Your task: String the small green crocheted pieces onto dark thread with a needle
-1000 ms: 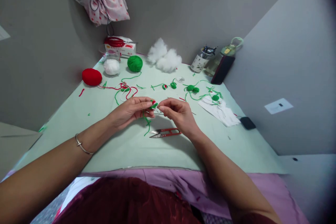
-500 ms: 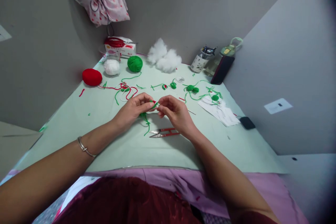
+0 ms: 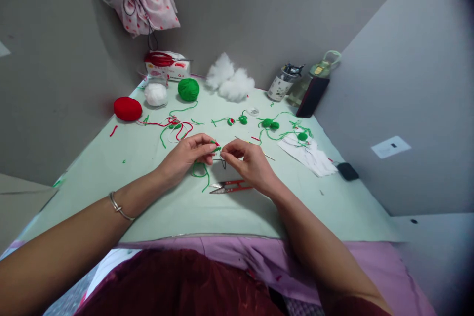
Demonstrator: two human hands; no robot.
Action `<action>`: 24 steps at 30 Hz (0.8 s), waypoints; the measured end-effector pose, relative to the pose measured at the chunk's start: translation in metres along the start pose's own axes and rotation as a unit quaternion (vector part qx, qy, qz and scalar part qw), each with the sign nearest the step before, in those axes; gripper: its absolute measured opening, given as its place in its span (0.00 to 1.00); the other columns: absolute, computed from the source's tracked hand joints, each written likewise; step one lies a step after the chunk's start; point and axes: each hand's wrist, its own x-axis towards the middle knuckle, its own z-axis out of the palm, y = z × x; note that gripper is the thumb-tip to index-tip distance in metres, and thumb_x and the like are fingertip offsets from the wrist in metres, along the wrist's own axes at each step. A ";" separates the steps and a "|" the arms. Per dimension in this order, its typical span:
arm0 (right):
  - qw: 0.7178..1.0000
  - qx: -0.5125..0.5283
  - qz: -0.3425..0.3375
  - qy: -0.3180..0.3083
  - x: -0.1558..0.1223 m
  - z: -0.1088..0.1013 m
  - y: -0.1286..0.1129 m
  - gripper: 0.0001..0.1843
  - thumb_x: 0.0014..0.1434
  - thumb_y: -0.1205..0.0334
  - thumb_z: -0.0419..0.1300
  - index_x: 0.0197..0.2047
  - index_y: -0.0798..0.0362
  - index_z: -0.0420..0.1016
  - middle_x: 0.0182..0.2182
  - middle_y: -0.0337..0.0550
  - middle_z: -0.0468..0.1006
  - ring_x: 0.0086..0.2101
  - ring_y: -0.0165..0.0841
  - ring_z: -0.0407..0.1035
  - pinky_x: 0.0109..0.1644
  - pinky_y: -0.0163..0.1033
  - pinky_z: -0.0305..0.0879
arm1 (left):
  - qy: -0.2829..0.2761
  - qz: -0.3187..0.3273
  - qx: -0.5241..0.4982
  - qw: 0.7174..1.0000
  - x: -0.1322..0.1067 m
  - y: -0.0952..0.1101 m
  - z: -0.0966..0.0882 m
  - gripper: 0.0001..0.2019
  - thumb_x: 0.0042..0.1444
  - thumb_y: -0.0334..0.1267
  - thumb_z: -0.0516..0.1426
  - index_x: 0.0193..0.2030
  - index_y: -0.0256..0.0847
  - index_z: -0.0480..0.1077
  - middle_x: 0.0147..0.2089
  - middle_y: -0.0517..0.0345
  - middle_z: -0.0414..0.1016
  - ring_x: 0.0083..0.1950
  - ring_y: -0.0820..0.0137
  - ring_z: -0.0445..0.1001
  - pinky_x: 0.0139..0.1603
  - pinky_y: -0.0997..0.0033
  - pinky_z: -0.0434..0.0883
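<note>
My left hand (image 3: 188,155) is closed, its thumb and fingertips pinching a small green and red yarn piece (image 3: 217,146). Green yarn tails (image 3: 202,172) trail below it onto the table. Just to the right, my right hand (image 3: 246,157) is pinched shut close to that piece. What its fingertips grip is too small to make out; a dark thread (image 3: 224,163) loops below them. Snips with red handles (image 3: 225,187) lie under the hands, blades pointing left. A thin stick-like tool (image 3: 270,157) rests on the table, partly hidden behind my right hand.
Red (image 3: 128,109), white (image 3: 156,94) and green yarn balls (image 3: 188,90) stand at the back left, near white stuffing (image 3: 235,83). Several small green yarn pieces (image 3: 268,123) lie right of centre. A pen holder (image 3: 280,86), bottle (image 3: 321,68) and phone (image 3: 313,97) stand at back right.
My right fingertips have moved slightly away from the yarn piece, opening a small gap. The dark thread loop now shows below them. My left hand keeps its hold.
</note>
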 end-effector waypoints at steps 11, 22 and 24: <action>0.929 -0.273 -0.237 0.082 -0.003 0.011 -0.001 0.14 0.72 0.59 0.53 0.42 0.49 0.80 0.33 0.45 0.78 0.32 0.32 0.67 0.35 0.37 0.59 | -0.004 -0.004 -0.040 0.999 -0.001 -0.003 0.004 0.15 0.54 0.46 0.68 0.35 0.38 0.71 0.32 0.61 0.75 0.33 0.72 0.76 0.40 0.70 0.73; 0.993 -0.044 -0.097 0.050 0.000 0.005 0.002 0.05 0.67 0.62 0.60 0.41 0.51 0.78 0.33 0.41 0.76 0.31 0.28 0.69 0.35 0.34 0.63 | -0.005 0.027 0.069 0.997 -0.004 -0.002 0.006 0.13 0.55 0.46 0.66 0.37 0.39 0.73 0.32 0.60 0.75 0.34 0.70 0.75 0.41 0.69 0.71; 0.997 -0.018 -0.076 0.025 0.000 0.004 0.000 0.05 0.65 0.65 0.61 0.38 0.52 0.78 0.31 0.40 0.76 0.31 0.28 0.69 0.34 0.34 0.62 | -0.016 0.036 0.102 0.994 -0.005 -0.002 0.007 0.12 0.55 0.45 0.65 0.37 0.39 0.73 0.31 0.61 0.74 0.33 0.71 0.73 0.39 0.70 0.69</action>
